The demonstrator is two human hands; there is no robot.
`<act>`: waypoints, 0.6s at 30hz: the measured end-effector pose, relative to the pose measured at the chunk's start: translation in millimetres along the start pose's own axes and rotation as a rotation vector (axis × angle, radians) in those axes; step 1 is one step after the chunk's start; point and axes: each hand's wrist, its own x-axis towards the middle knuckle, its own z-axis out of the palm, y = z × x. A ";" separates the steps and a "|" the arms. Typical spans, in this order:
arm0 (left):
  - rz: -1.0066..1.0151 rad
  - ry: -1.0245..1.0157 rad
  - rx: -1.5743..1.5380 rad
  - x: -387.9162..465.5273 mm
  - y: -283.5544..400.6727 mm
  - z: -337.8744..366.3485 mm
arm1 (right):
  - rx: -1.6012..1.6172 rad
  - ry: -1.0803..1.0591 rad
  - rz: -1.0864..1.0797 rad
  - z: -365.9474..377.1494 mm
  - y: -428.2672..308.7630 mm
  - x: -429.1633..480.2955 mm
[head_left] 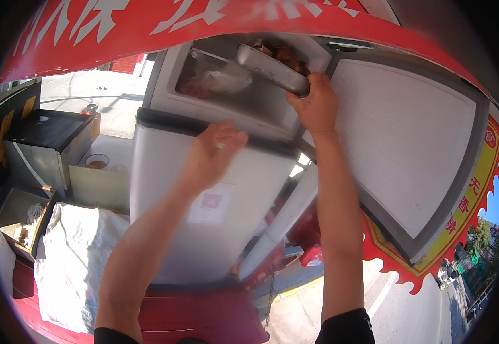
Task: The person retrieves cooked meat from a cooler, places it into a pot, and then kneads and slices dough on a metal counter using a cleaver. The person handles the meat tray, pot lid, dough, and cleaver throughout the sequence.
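Observation:
My right hand [318,103] grips the near right corner of a metal tray [271,71], thumb below and fingers over the rim. Brown pieces of food, possibly cooked meat [288,56], fill the tray, which is tilted over the open chest freezer [163,103]. Inside the freezer, a clear plastic bag [228,77] with reddish contents lies at the left. Blurred and holding nothing, my left hand [217,150] hovers in front of the freezer's dark front rim [176,122], its fingers loosely bent and the thumb apart.
The freezer's raised white lid [404,142] stands at the right. Overhead hangs a red banner [215,21] bearing writing. Lower left are a white cloth-like cover [77,262], an open box [21,219] and a bowl [97,161]. A white pipe [279,223] slants beside the freezer.

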 end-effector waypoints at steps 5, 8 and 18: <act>-0.414 -0.069 -0.653 15.7 34.8 -12.3 | 0.022 0.042 0.009 -59.0 -31.3 -51.3; -0.438 -0.110 -0.788 5.1 59.7 -16.4 | 0.031 0.087 -0.032 -91.8 -49.9 -85.3; -0.630 -0.087 -1.197 -149.1 67.7 -44.6 | 0.153 -0.070 -0.050 -154.3 -146.7 -253.6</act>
